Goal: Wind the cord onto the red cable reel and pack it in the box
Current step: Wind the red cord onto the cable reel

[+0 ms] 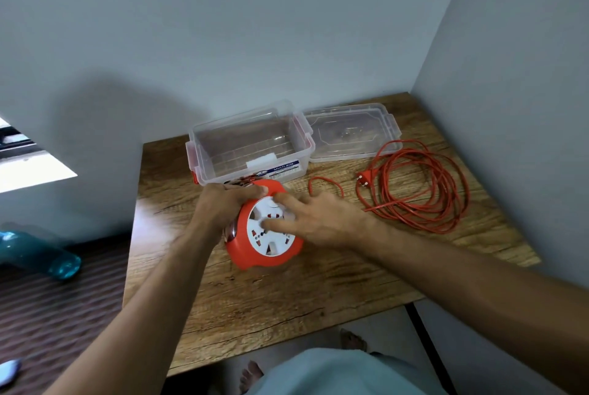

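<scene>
The red cable reel (255, 262) with a white socket face lies on the wooden table (287, 299), tilted toward me. My left hand (223, 202) grips its far left rim. My right hand (314, 219) lies over the white face with fingers spread and pressing on it. The red cord (417, 194) is piled in loose loops to the right, its plug (363, 178) lying at the pile's left side. One strand (325, 182) runs from the pile toward the reel. The clear plastic box (248, 146) stands open and empty just behind the reel.
The box's clear lid (350, 133) lies flat to the right of the box, by the wall. Walls close the table at the back and right. A blue bottle (38, 254) lies on the floor at left. My bare feet (352, 340) show under the table's front edge.
</scene>
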